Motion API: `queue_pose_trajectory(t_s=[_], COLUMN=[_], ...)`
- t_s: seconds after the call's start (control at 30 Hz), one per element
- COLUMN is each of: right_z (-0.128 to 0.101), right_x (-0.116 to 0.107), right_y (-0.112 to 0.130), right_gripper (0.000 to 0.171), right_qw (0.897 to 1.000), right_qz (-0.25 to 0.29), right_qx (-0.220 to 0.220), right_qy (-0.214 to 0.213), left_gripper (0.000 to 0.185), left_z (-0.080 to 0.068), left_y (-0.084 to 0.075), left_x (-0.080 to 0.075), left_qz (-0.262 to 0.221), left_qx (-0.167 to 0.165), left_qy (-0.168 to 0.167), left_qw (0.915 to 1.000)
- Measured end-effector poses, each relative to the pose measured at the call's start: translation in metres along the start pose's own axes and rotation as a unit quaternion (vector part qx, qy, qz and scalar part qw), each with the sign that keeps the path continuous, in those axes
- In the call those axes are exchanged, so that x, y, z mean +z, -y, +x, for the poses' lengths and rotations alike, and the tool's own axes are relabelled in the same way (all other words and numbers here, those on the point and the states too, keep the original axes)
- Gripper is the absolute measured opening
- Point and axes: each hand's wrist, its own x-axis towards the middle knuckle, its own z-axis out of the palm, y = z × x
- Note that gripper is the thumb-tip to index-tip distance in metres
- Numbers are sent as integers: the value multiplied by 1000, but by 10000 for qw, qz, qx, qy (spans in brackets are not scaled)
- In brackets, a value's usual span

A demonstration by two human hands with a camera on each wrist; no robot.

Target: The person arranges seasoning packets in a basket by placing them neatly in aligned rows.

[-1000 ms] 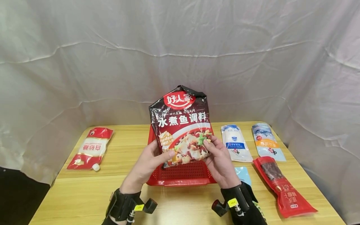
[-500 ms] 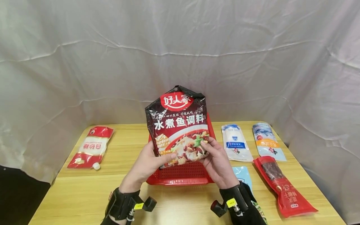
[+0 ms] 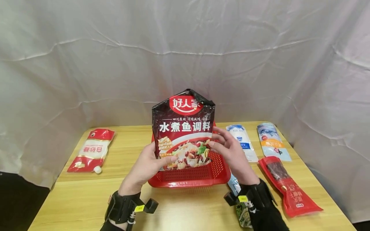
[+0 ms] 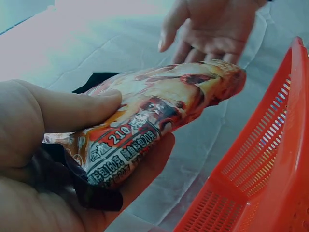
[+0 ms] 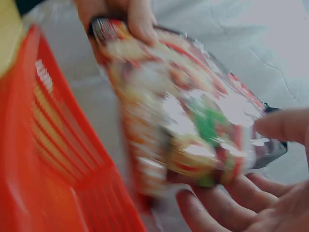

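A dark red and black seasoning packet (image 3: 185,128) with a picture of a fish dish stands tilted up above the red basket (image 3: 188,183). My left hand (image 3: 145,165) grips its lower left corner, thumb on the front and fingers behind, as the left wrist view shows on the packet (image 4: 159,106). At the packet's right edge is my right hand (image 3: 231,152), its fingers spread and relaxed. In the left wrist view the right hand (image 4: 217,26) appears just beyond the packet, palm showing. The right wrist view is blurred; thumb and fingers lie either side of the edge.
A red and white sugar pouch (image 3: 92,150) lies on the left of the wooden table. To the right lie a white and blue pouch (image 3: 245,144), a blue and orange pouch (image 3: 273,141) and a red dried-chili bag (image 3: 290,187). A green patterned packet (image 3: 243,215) lies partly under the right wrist.
My right hand has let go of the packet's lower right corner and moved slightly up and right, fingers spreading. The left hand keeps its hold, and the packet has straightened.
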Motion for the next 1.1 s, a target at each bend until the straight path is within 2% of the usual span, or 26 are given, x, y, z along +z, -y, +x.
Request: queue_pose_trajectory(t_s=[0.13, 0.37, 0.5, 0.67, 0.83, 0.93, 1.1], right_z=[15, 42, 52, 57, 57, 57, 60], right_x=[-15, -26, -25, -24, -22, -19, -14], right_y=[16, 34, 36, 33, 29, 29, 29], right_gripper=[71, 72, 70, 49, 30, 23, 18], right_qw=[9974, 9919, 9884, 9896, 9918, 9923, 9910], right_qz=[-650, -1031, -1303, -1196, -880, -766, -867], right_qx=[-180, -486, -460, -372, -619, -760, -894], right_qy=[270, 565, 624, 704, 686, 607, 497], left_gripper=[55, 53, 52, 52, 53, 52, 53], left_z=[2, 2, 2, 3, 5, 5, 6], left_y=[1, 6, 7, 10, 11, 12, 15], left_x=[2, 4, 3, 2, 3, 3, 2], left_qz=[341, 512, 588, 753, 929, 983, 918], left_qx=[-120, -63, -26, -36, 48, 22, -63], left_qy=[13, 188, 200, 246, 207, 75, -41], left_qw=[9993, 9985, 9981, 9968, 9954, 9951, 9957])
